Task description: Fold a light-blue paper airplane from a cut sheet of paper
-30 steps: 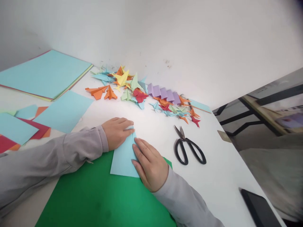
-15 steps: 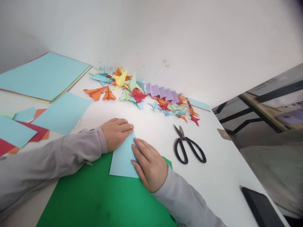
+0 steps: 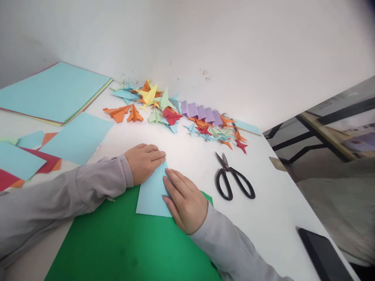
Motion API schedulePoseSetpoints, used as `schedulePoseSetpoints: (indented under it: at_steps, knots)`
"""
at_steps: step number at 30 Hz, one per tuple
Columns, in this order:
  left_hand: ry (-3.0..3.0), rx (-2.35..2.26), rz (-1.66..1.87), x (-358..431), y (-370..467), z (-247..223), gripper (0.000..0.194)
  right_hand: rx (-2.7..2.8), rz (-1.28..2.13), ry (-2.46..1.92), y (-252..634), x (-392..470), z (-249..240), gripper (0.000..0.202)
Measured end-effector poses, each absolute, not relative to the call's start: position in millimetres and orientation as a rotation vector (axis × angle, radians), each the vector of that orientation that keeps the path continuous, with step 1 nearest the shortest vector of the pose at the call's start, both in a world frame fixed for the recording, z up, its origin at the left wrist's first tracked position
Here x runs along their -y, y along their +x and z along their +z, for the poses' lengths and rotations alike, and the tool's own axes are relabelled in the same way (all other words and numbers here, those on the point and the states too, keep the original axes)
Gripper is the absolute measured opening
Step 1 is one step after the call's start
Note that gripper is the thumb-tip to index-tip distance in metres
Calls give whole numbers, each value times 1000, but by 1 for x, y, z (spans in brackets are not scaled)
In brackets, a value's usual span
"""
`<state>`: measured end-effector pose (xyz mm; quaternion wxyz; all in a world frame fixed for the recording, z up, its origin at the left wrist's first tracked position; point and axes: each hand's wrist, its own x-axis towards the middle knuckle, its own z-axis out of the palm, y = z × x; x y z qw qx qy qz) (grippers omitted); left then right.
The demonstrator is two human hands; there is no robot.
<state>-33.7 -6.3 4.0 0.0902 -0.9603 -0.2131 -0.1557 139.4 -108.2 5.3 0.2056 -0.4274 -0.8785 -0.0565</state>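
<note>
A light blue sheet of paper (image 3: 154,197) lies on a green sheet (image 3: 131,242), its upper part folded in toward a point with a crease line near the top. At its upper left, my left hand (image 3: 145,163) has bent fingers closed together at the folded tip, the thumb hidden. Along the right edge of the paper rests my right hand (image 3: 186,201), its fingers stretched out and pressed flat on it. Both hands touch the same paper. To the right, black-handled scissors (image 3: 227,177) lie with blades slightly apart.
Folded paper figures (image 3: 149,95) in many colours are heaped along the wall, with a pleated purple strip (image 3: 200,112). A stack of large coloured sheets (image 3: 55,91) is at the far left. Loose blue paper (image 3: 77,138) lies nearer. A black phone-like device (image 3: 322,249) sits by the right table edge.
The view has shifted very slightly, so everything sits a little higher in the picture. Both hands keep practically the same place on the blue paper.
</note>
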Motion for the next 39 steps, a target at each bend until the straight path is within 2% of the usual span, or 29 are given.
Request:
schedulePoseSetpoints:
  at_steps: [39]
  knots:
    - [-2890, 632, -458, 6, -34, 6, 32, 2451, -145, -1208, 140, 109, 4, 34]
